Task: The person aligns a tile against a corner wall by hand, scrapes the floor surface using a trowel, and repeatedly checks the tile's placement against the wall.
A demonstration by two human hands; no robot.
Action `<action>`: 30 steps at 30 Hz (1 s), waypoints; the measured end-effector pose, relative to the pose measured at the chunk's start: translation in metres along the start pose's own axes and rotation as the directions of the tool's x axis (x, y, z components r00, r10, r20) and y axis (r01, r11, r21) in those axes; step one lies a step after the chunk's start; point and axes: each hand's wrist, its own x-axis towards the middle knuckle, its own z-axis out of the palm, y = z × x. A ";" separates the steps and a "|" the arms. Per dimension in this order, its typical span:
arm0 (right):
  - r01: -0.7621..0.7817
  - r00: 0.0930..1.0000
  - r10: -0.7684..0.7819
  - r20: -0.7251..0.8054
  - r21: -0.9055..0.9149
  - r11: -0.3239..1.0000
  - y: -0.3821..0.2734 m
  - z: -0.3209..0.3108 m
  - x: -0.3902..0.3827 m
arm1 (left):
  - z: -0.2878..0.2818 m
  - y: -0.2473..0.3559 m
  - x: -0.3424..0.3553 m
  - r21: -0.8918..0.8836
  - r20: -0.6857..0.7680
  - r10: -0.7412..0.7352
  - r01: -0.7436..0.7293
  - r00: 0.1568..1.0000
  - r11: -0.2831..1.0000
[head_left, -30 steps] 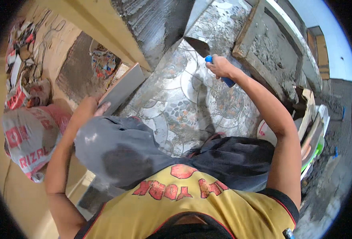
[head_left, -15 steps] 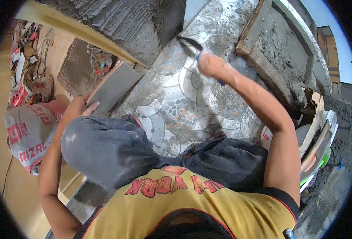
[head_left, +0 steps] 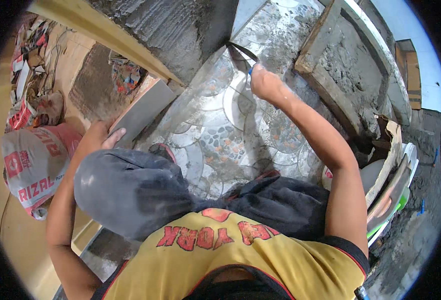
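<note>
My right hand (head_left: pixel 266 82) is closed around the blue handle of a trowel (head_left: pixel 243 51); its dark blade reaches to the far corner where the patterned tiled floor (head_left: pixel 220 135) meets a grey mortared wall (head_left: pixel 170 30). My left hand (head_left: pixel 108 137) grips the near edge of a loose grey tile (head_left: pixel 143 110) that lies at the left edge of the patterned floor. My knees in dark shorts fill the lower middle of the view.
A wooden box with wet mortar (head_left: pixel 350 65) stands at the right. A cement sack (head_left: pixel 33 165) lies at the left, with scraps and bags beyond it. Boards and a white bucket (head_left: pixel 390 175) crowd the right side. A pale wooden edge (head_left: pixel 95 27) runs along the wall.
My right hand has moved the trowel further away and leftward into the corner by the wall. My left hand keeps its hold on the grey tile.
</note>
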 end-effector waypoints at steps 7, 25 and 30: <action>0.056 0.990 -0.073 0.117 0.138 0.989 -0.024 0.009 -0.036 | -0.004 -0.003 0.006 -0.053 0.038 0.032 -0.030 0.999 0.998; -0.498 0.867 0.339 0.364 0.631 0.595 -0.079 0.014 -0.034 | 0.010 -0.040 0.023 0.041 0.147 0.058 -0.065 0.987 0.997; -0.443 0.880 0.472 0.043 0.430 0.787 -0.102 0.072 -0.030 | 0.008 -0.045 0.026 -0.040 0.110 0.137 -0.134 0.984 0.990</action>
